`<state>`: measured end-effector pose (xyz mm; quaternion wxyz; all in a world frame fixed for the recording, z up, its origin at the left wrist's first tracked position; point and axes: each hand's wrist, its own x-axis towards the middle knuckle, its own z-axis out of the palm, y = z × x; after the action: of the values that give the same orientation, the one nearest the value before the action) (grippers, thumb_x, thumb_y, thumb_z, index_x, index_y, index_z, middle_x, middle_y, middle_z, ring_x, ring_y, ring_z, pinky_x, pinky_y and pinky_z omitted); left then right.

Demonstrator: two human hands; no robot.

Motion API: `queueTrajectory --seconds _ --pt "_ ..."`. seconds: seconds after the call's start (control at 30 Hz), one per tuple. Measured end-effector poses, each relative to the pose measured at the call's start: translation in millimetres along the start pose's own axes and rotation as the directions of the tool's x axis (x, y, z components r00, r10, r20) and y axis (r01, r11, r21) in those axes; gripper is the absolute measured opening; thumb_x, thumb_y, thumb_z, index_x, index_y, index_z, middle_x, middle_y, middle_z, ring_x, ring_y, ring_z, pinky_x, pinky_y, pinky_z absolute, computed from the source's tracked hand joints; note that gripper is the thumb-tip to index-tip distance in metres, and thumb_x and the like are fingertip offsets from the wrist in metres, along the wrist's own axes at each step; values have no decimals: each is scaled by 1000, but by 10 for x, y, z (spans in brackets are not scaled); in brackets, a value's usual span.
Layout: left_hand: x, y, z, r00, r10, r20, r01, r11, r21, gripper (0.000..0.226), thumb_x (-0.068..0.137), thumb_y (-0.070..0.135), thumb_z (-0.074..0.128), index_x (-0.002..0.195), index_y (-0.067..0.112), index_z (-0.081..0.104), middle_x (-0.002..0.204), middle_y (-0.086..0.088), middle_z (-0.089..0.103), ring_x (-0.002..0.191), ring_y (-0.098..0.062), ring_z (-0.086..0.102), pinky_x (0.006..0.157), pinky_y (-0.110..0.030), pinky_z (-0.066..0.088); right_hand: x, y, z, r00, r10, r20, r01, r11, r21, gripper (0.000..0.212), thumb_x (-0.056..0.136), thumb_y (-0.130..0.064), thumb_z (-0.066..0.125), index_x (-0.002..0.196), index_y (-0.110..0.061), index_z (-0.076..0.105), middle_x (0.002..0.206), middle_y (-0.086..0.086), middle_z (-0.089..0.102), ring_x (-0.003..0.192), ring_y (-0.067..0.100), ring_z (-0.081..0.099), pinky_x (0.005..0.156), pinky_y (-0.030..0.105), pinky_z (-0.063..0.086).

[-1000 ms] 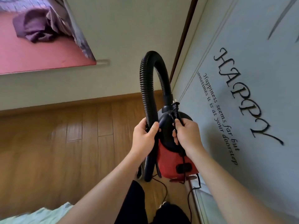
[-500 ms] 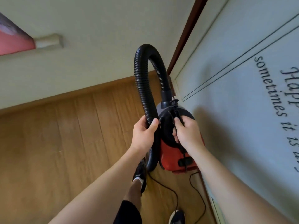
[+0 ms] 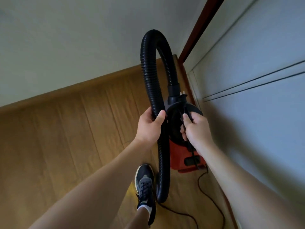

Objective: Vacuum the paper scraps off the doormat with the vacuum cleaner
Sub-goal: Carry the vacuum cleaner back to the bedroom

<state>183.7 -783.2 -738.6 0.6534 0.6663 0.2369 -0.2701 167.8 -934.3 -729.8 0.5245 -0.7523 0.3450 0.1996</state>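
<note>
A red canister vacuum cleaner (image 3: pixel 184 156) is carried above the wooden plank floor (image 3: pixel 66 138), its black ribbed hose (image 3: pixel 146 71) clasped by the left hand (image 3: pixel 149 128), its black power cord (image 3: pixel 185 111) pinched in the right hand (image 3: pixel 197 128).

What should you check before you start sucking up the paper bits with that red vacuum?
1. Left hand holds the hose: ok.
2. Right hand holds the plug and cord at the vacuum: ok.
3. Plugged into a socket: not ok, plug prongs bare, no socket visible.
4. Cord clear of the shoe: not ok, it trails near it.
5. Doormat and scraps in sight: not ok.
</note>
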Motion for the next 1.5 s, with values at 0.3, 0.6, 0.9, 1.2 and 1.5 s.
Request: queueTrajectory --seconds 0.3,0.6,0.9,1.2,1.5 --pt "684 -452 -3 1000 -31 -5 31 998 52 16 103 30 59 114 20 66 104 1 75 96 -17 74 89 -40 61 732 386 315 999 -24 24 25 1000 -12 31 105 -22 45 81 -8 58 57 5 55 40 13 48 41 25 41" --pt "938 -764 -60 998 -56 15 55 995 87 19 103 28 59 120 21 64 110 7 73 101 -8 71 88 -27 58 1054 683 478 998 -22 59 22 1000 0 30 105 -21 46 88 2 55 59 8 53 42 14 46 42 27 40" --pt "1036 -902 -93 998 -49 26 46 993 105 19 103 27 61 121 23 64 112 9 73 103 -5 70 88 -25 58 1114 745 489 997 -40 71 37 999 40 28 106 -19 45 93 3 57 59 8 53 40 13 44 42 27 39" --pt "992 -908 -82 999 -26 37 20 989 147 21 102 26 62 122 22 64 112 10 72 106 -4 68 91 -26 57 1105 810 418 995 -76 64 76 997 -7 25 105 -25 47 87 -19 63 62 3 62 47 16 55 51 31 49" --pt "926 -914 -46 997 -20 78 10 991 133 22 100 22 65 121 28 64 115 12 72 110 -3 67 91 -20 53 1093 875 345 995 -95 26 96 994 -48 23 105 -27 47 90 -22 64 67 4 65 53 17 61 53 31 50"
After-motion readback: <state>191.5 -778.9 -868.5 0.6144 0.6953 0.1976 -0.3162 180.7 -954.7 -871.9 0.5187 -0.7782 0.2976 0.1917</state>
